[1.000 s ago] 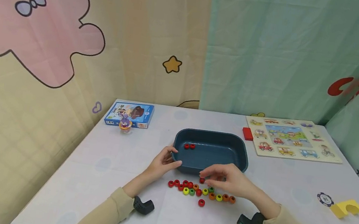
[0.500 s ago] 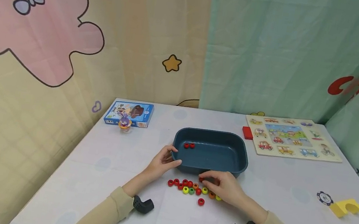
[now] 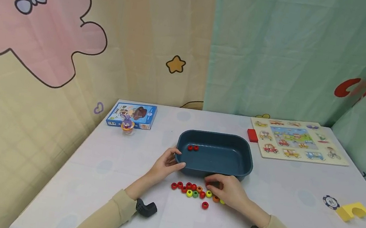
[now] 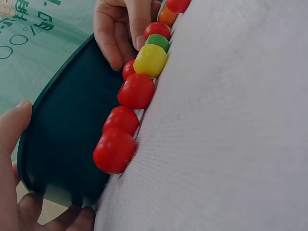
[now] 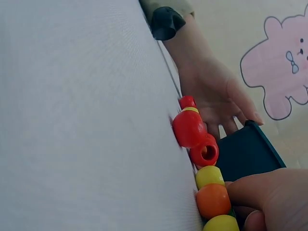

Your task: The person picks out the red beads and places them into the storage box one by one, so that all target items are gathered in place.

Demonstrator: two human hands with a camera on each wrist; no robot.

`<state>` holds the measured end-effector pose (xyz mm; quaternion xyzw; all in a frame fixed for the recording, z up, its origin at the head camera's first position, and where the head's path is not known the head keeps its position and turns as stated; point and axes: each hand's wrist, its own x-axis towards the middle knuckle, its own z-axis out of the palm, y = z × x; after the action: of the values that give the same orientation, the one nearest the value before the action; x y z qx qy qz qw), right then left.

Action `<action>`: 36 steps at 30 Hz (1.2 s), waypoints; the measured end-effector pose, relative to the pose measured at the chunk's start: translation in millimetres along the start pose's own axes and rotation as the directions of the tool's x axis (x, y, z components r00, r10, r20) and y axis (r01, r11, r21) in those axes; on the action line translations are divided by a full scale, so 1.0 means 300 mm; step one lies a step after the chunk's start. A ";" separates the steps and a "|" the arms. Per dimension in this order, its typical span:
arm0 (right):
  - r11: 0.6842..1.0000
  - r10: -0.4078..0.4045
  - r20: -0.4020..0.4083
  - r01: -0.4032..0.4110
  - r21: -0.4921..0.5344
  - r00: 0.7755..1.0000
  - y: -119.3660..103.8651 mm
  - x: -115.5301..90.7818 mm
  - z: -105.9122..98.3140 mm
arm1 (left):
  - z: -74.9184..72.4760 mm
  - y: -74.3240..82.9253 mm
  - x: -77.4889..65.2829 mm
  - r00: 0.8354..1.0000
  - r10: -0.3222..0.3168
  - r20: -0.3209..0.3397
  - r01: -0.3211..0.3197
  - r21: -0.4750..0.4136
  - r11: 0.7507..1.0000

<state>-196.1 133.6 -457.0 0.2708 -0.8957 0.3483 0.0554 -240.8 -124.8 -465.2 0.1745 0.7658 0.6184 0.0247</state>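
Note:
My left hand (image 3: 165, 164) grips the left end of a dark teal bin (image 3: 221, 163), thumb and fingertips at its rim. Two red beads (image 3: 190, 148) lie inside the bin at the left. My right hand (image 3: 230, 190) is low at the bin's front wall, thumb and index finger pinching a red bead (image 3: 207, 183) that they mostly cover. Between the hands lie several loose beads in red, yellow, green and orange, among them a yellow bead (image 4: 150, 61) in the left wrist view. One red bead (image 3: 205, 205) sits apart, nearer the front. The right hand hides the row's right end.
A blue box (image 3: 147, 114) stands at the back left behind a small purple toy figure (image 3: 127, 124). Back right, a picture puzzle board (image 3: 292, 140) lies next to a red block (image 3: 252, 135). A yellow arch block (image 3: 353, 211) and a round chip (image 3: 331, 202) lie at the right.
My right hand has lowered and tilted over the beads at the bin's front, covering the right end of the row. The left hand and the bin have stayed in place.

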 end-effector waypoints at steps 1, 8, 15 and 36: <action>1.000 0.004 -0.005 -0.004 0.000 1.000 -0.001 -0.001 0.000 | 0.000 0.000 0.000 1.000 0.001 0.000 -0.001 -0.002 1.000; 1.000 0.012 -0.017 -0.012 0.011 1.000 -0.008 -0.008 -0.004 | 0.002 -0.003 0.001 1.000 -0.003 0.002 0.003 -0.008 1.000; 0.996 -0.031 -0.042 0.034 0.080 0.999 -0.054 -0.013 -0.034 | 0.005 -0.002 0.003 1.000 -0.002 -0.002 0.002 0.005 1.000; 0.932 -0.328 -0.080 0.337 0.138 0.941 -0.090 0.384 -0.308 | -0.003 -0.002 0.001 1.000 0.022 0.003 -0.022 -0.009 1.000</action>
<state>-287.7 126.2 -338.4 0.4120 -0.8064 0.4074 0.1180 -241.3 -125.6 -465.5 0.1838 0.7609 0.6219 0.0199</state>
